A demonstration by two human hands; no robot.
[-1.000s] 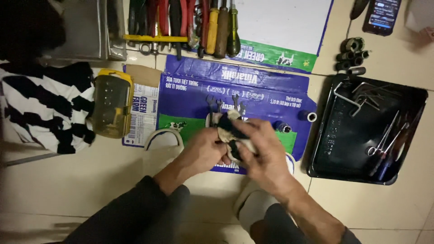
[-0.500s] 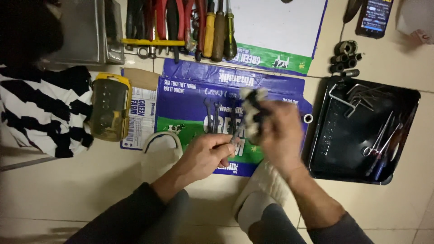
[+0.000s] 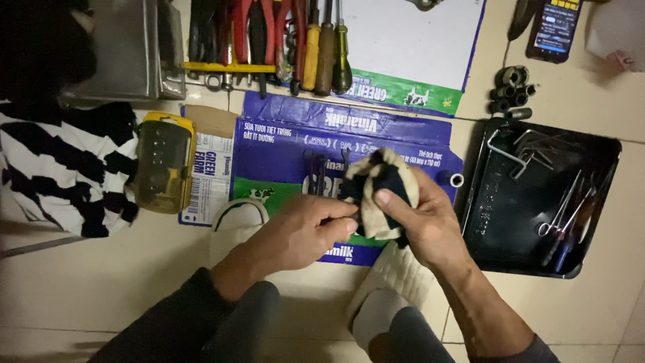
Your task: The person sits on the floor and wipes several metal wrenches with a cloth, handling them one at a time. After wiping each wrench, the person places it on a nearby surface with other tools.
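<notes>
A small tool, mostly hidden, is pinched in the left hand [image 3: 306, 232] over the flattened carton [image 3: 282, 144]. The rag [image 3: 379, 185] at its 3 o'clock, gripped by right hand [image 3: 430, 225] fingers, is best wrapped snugly and drawn along it.

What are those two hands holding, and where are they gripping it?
The right hand clutches a bunched cream-and-dark rag from beneath, thumb on top. The left hand pinches something small at the rag's edge; what it is cannot be told.
</notes>
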